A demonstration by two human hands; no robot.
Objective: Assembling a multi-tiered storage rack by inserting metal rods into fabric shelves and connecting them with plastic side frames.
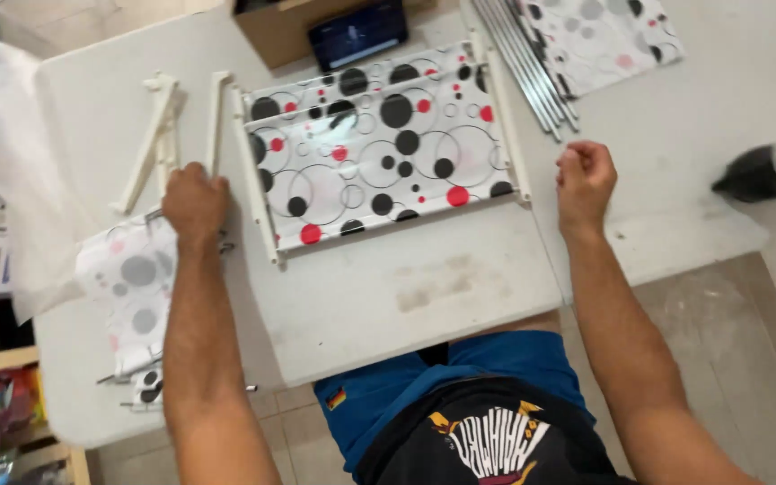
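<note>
- A white folding table (pixel 460 296) over a tiled floor fills the view, with a cardboard box (pixel 271 31) and a dark phone (pixel 357 32) at its far edge.
- The fingers of the left hand (pixel 194 203) are curled down at the foot of a loose cream plastic side bar (pixel 216 121), beside the shelf; whether they actually grip it I cannot tell, since the knuckles hide the tips.
- The right hand (pixel 584 177) is balled into a loose fist holding nothing, resting on the table just off the right end bar of the shelf.
- Between the two hands lies the dotted fabric shelf panel (pixel 379 148), stretched flat between cream end bars, seemingly one finished tier.
- By my judgement much remains: a cream frame piece (pixel 150 144) lies unattached to the left, metal rods (pixel 527 63) are bundled at the far side, one folded dotted sheet (pixel 604 36) sits beyond them, and another dotted panel (pixel 132 296) waits under the left forearm.
- Both forearms reach straight forward from the body, wrists low, elbows wide of the blue shorts (pixel 442 377).
- A dark tumbler (pixel 770 171) lies at the right edge.
</note>
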